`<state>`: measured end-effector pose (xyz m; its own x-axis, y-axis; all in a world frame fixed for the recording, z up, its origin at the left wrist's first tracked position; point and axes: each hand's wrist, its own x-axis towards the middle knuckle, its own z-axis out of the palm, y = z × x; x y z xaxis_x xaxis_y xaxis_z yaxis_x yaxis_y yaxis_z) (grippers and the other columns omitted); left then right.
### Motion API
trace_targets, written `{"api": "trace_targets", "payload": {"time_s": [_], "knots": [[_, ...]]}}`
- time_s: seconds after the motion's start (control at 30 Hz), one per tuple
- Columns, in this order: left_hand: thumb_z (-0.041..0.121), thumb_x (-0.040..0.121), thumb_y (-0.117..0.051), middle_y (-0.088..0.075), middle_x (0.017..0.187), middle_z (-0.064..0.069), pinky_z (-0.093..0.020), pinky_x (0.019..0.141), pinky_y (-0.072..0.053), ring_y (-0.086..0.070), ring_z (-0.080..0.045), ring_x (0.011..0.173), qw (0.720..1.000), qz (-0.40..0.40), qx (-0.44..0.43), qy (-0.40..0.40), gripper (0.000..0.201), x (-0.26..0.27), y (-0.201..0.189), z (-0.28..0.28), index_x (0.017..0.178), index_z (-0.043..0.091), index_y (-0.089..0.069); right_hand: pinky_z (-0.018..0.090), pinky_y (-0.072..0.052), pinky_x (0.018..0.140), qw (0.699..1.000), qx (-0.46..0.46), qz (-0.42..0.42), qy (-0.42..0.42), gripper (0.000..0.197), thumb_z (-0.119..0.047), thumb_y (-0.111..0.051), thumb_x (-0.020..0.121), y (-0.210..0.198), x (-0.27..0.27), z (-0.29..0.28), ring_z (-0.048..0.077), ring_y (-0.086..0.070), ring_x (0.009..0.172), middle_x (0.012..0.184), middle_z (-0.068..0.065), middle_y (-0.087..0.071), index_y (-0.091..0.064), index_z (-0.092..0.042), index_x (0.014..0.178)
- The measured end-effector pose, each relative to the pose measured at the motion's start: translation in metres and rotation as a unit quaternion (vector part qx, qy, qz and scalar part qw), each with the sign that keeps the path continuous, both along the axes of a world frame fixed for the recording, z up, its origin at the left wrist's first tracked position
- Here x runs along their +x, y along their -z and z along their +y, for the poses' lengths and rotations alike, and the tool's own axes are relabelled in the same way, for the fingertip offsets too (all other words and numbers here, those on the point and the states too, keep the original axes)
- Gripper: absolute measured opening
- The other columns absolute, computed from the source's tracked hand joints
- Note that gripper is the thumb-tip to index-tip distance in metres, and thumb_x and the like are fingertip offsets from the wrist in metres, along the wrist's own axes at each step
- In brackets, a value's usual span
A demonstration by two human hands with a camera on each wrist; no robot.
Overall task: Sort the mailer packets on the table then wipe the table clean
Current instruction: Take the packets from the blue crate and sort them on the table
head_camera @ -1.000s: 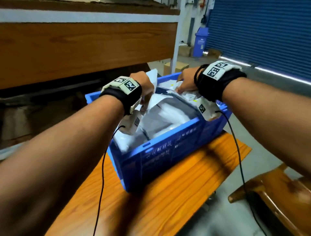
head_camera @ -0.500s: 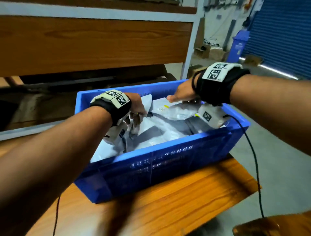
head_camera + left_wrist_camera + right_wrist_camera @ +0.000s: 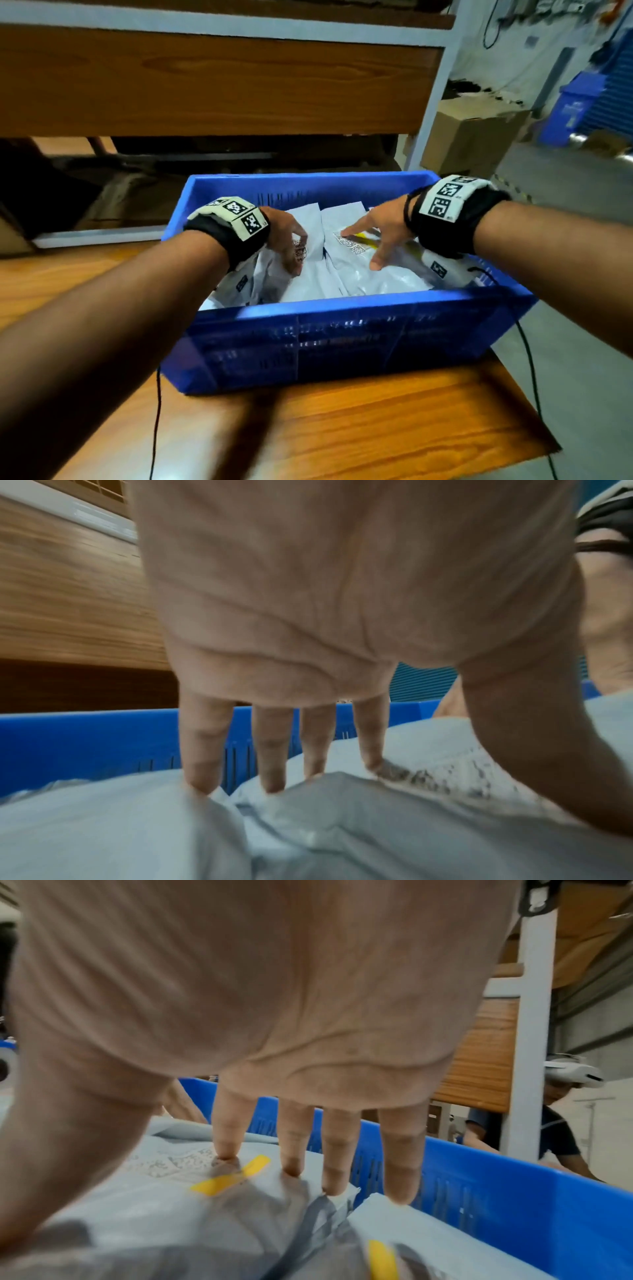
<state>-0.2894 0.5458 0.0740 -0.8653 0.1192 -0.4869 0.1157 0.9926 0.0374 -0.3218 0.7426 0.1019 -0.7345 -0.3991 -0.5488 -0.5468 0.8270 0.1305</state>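
Head: crate (image 3: 342, 329) sits near the table's (image 3: 342, 428) right edge, packets (image 3: 352, 274) inside below the rim; left wrist: left hand (image 3: 308, 601) spread, fingertips (image 3: 202, 780) on packets; right wrist: right hand (image 3: 257, 988) spread, fingertips (image 3: 226, 1150) on packets beside crate wall.

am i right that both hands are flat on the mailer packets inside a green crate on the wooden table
Not quite: the crate is blue, as the head view shows. The rest holds: left hand and right hand rest open on the mailer packets, on the wooden table.

Label print (image 3: 349, 241) on packets blurred.
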Motion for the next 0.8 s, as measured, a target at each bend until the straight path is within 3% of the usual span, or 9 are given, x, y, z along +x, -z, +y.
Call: {"api": "trace_targets", "payload": {"time_s": [0.03, 0.1, 0.17, 0.23, 0.33, 0.43, 0.53, 0.67, 0.8], "knots": [[0.04, 0.07, -0.081, -0.063, 0.12, 0.0, -0.028, 0.086, -0.042, -0.057, -0.02, 0.103, 1.0, -0.001, -0.002, 0.0, 0.052, 0.001, -0.001, -0.002, 0.114, 0.023, -0.06, 0.031, -0.036, 0.097, 1.0, -0.002, -0.002, 0.001, 0.088, -0.047, -0.075, 0.077, 0.001, 0.0, 0.0, 0.025, -0.04, 0.135, 0.152, 0.003, -0.036, -0.024, -0.043, 0.148], [0.037, 0.072, -0.08, -0.063, 0.117, 0.004, -0.024, 0.085, -0.039, -0.055, -0.015, 0.104, 1.0, 0.008, -0.003, -0.005, 0.058, 0.001, -0.005, -0.007, 0.125, 0.027, -0.06, 0.035, -0.036, 0.103, 1.0, -0.011, -0.002, -0.002, 0.086, -0.053, -0.073, 0.075, -0.003, -0.002, 0.001, 0.025, -0.04, 0.134, 0.152, 0.001, -0.035, -0.026, -0.043, 0.147], [0.04, 0.079, -0.074, -0.054, 0.133, 0.004, -0.024, 0.091, -0.034, -0.049, -0.016, 0.12, 0.999, 0.034, 0.012, -0.01, 0.066, 0.0, -0.01, -0.01, 0.139, 0.032, -0.048, 0.037, -0.032, 0.108, 1.0, -0.029, -0.002, 0.001, 0.087, -0.055, -0.073, 0.074, -0.008, -0.005, 0.002, 0.023, -0.034, 0.138, 0.154, -0.002, -0.032, -0.027, -0.043, 0.147], [0.052, 0.078, -0.07, -0.044, 0.146, 0.002, -0.03, 0.104, -0.031, -0.04, -0.02, 0.133, 0.998, 0.041, 0.043, -0.015, 0.076, 0.0, -0.01, -0.01, 0.145, 0.034, -0.038, 0.038, -0.028, 0.111, 0.999, -0.042, -0.003, 0.008, 0.093, -0.055, -0.076, 0.07, -0.009, -0.01, 0.0, 0.021, -0.029, 0.141, 0.156, -0.006, -0.027, -0.025, -0.045, 0.147], [0.057, 0.081, -0.064, -0.041, 0.149, -0.003, -0.032, 0.107, -0.029, -0.038, -0.023, 0.135, 1.0, 0.014, -0.003, 0.018, 0.08, 0.007, 0.003, 0.005, 0.147, 0.024, -0.034, 0.042, -0.03, 0.112, 1.0, -0.025, -0.016, 0.008, 0.096, -0.061, -0.075, 0.068, 0.001, -0.011, -0.007, 0.023, -0.029, 0.141, 0.156, -0.003, -0.026, -0.021, -0.047, 0.147], [0.06, 0.083, -0.06, -0.039, 0.149, -0.005, -0.035, 0.108, -0.029, -0.038, -0.025, 0.135, 0.998, 0.02, -0.04, 0.035, 0.078, 0.01, 0.014, 0.012, 0.145, 0.022, -0.034, 0.04, -0.025, 0.112, 1.0, -0.013, -0.005, -0.007, 0.092, -0.063, -0.066, 0.076, 0.009, -0.011, -0.015, 0.024, -0.027, 0.142, 0.157, 0.0, -0.025, -0.019, -0.04, 0.151], [0.066, 0.076, -0.064, -0.036, 0.152, -0.002, -0.038, 0.111, -0.026, -0.034, -0.025, 0.138, 1.0, 0.014, 0.001, 0.008, 0.09, 0.009, 0.002, 0.001, 0.149, 0.029, -0.027, 0.039, -0.024, 0.112, 1.0, -0.013, -0.003, -0.012, 0.091, -0.063, -0.067, 0.074, 0.003, -0.012, -0.017, 0.023, -0.027, 0.142, 0.157, -0.001, -0.026, -0.023, -0.04, 0.15], [0.06, 0.065, -0.077, -0.032, 0.154, 0.004, -0.041, 0.116, -0.02, -0.028, -0.022, 0.142, 1.0, -0.014, 0.015, -0.008, 0.101, 0.011, -0.008, -0.018, 0.149, 0.037, -0.025, 0.038, -0.023, 0.113, 0.998, -0.063, 0.004, -0.012, 0.094, -0.06, -0.073, 0.069, -0.008, -0.019, -0.019, 0.02, -0.026, 0.143, 0.157, -0.005, -0.024, -0.024, -0.045, 0.147], [0.055, 0.066, -0.079, -0.036, 0.151, 0.003, -0.032, 0.112, -0.024, -0.034, -0.021, 0.138, 0.999, -0.047, -0.023, 0.003, 0.102, 0.015, 0.008, -0.018, 0.15, 0.035, -0.024, 0.039, -0.027, 0.112, 0.997, -0.068, -0.017, -0.012, 0.096, -0.064, -0.075, 0.065, 0.003, -0.018, -0.032, 0.021, -0.031, 0.14, 0.155, -0.005, -0.028, -0.024, -0.051, 0.145]]}}
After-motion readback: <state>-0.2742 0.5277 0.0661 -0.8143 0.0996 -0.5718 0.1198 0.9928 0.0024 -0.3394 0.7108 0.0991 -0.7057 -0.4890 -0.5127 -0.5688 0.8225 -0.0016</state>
